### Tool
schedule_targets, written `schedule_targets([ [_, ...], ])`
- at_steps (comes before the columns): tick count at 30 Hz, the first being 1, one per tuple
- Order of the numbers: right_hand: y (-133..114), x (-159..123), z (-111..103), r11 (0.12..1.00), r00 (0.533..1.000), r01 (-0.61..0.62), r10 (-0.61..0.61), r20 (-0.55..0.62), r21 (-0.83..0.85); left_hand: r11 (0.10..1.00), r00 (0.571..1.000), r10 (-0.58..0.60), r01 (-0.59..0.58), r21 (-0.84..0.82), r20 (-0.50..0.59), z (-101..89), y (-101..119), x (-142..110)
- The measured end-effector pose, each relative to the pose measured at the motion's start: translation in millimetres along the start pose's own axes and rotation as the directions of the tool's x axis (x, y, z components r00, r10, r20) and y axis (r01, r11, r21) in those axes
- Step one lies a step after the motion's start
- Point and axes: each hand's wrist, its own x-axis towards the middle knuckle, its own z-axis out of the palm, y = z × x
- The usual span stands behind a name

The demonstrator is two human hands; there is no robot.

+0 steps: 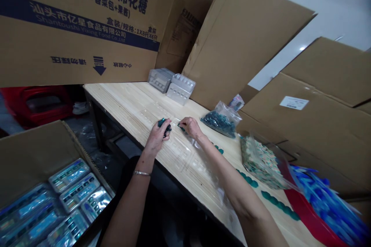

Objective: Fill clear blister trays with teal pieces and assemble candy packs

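My left hand (155, 136) is shut on a small cluster of glossy teal pieces (164, 123) above a clear plastic blister tray (185, 156) lying on a pale wooden table (124, 112). My right hand (190, 127) pinches a small teal piece (182, 126) between its fingertips, close to my left hand. A clear bag of teal pieces (219, 122) lies beyond my right hand. Rows of teal pieces (279, 205) lie along the table on the right. A plastic-wrapped sheet of teal and cream pieces (260, 162) lies next to them.
Stacked clear trays (171, 85) stand at the table's far end against upright cardboard boxes (240, 38). An open carton of packaged blister trays (37, 158) sits below the near left edge. A red tray (304, 216) holding blue packaging (326, 204) sits at the right.
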Motion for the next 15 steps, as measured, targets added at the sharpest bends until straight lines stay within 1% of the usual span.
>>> schedule_targets([
  [3, -6, -2, 2, 1.000, 1.000, -0.003, 0.003, -0.001, -0.027, 0.998, 0.999, -0.026, 0.028, -0.059, 0.043, 3.5, 4, -3],
  [5, -10, -5, -2, 1.000, 1.000, 0.011, -0.011, -0.011, -0.029, 0.991, 0.996, -0.038, 0.047, -0.123, 0.078, 5.9, 7, -6],
  [6, -13, -7, -6, 1.000, 1.000, 0.003, -0.003, -0.031, 0.008, 0.987, 0.995, -0.039, 0.053, -0.152, 0.088, 6.8, 8, -7],
  [7, -17, -10, -11, 0.996, 0.998, -0.017, 0.022, -0.050, 0.089, 0.983, 0.995, -0.038, 0.053, -0.175, 0.090, 7.5, 8, -7],
  [8, -21, -13, -16, 0.976, 0.997, -0.045, 0.059, -0.058, 0.215, 0.981, 0.996, -0.032, 0.048, -0.189, 0.086, 8.0, 7, -7],
  [9, -26, -18, -22, 0.926, 0.994, -0.078, 0.102, -0.048, 0.371, 0.980, 0.997, -0.022, 0.037, -0.197, 0.076, 8.3, 7, -7],
  [11, -39, -27, -31, 0.744, 0.987, -0.137, 0.159, 0.025, 0.654, 0.981, 0.999, -0.004, 0.012, -0.194, 0.042, 8.7, 4, -7],
  [12, -46, -31, -34, 0.658, 0.985, -0.155, 0.159, 0.064, 0.737, 0.982, 1.000, 0.002, 0.003, -0.188, 0.027, 9.0, 3, -6],
  [13, -53, -35, -36, 0.592, 0.984, -0.164, 0.155, 0.088, 0.789, 0.983, 1.000, 0.004, 0.000, -0.184, 0.019, 9.4, 2, -6],
  [15, -63, -40, -35, 0.509, 0.982, -0.168, 0.166, 0.095, 0.844, 0.981, 1.000, -0.003, 0.007, -0.193, 0.021, 10.3, 0, -6],
])
